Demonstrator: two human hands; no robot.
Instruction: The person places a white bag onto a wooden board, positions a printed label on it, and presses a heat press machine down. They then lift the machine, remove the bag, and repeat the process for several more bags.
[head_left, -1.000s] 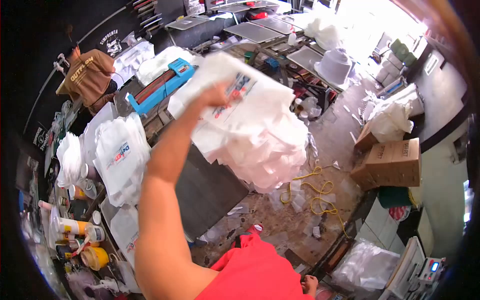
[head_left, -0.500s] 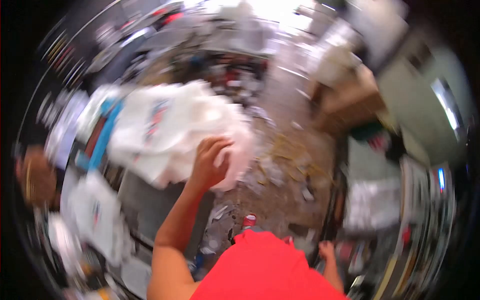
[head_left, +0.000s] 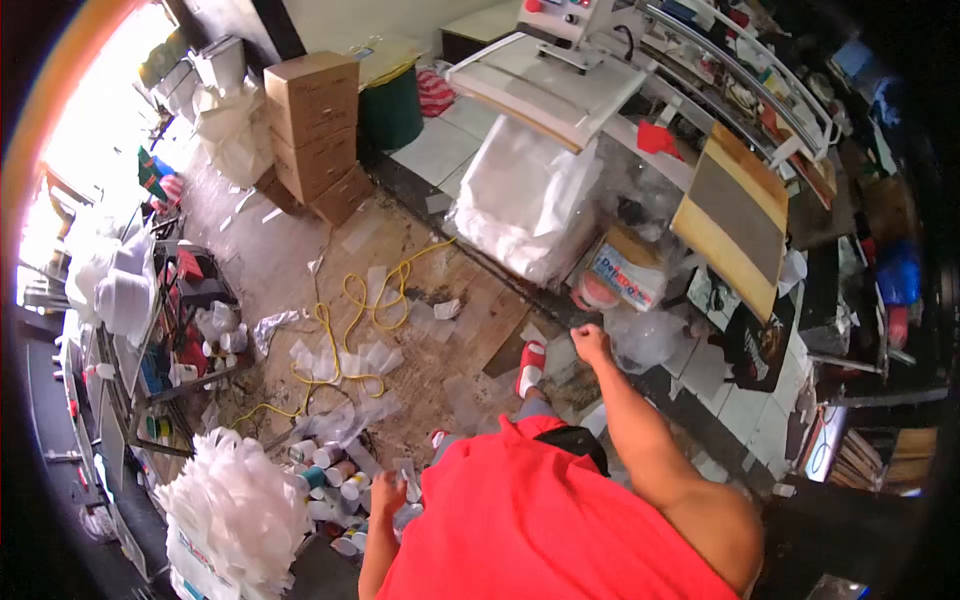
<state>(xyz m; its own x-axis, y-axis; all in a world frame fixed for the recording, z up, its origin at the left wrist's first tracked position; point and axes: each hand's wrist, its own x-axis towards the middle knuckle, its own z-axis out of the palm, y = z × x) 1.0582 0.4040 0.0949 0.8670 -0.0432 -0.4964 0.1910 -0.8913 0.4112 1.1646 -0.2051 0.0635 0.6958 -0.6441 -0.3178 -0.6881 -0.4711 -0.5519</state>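
Observation:
My right hand (head_left: 590,343) reaches forward over the floor, its fingers curled closed with nothing showing in them. A clear plastic bag (head_left: 640,338) lies nearest to it, with a printed cardboard box (head_left: 627,272) just beyond. My left hand (head_left: 388,492) hangs low beside the red shirt (head_left: 540,520), fingers curled, and I see nothing in it. Several small jars (head_left: 328,457) stand on the floor near that hand. Farther left is a thick stack of white plastic bags (head_left: 240,505), apart from the hand.
Ahead stands a white heat press (head_left: 550,80), with a plastic-wrapped white stack (head_left: 525,195) below its flat top. Brown cartons (head_left: 313,105) are piled beside a green bin (head_left: 390,110). A yellow cord (head_left: 325,330) and plastic scraps litter the floor. A wooden board (head_left: 735,220) leans at right.
My view has swung to the right. My left hand has come away from the white bag stack and is down at my side. My right hand has moved forward.

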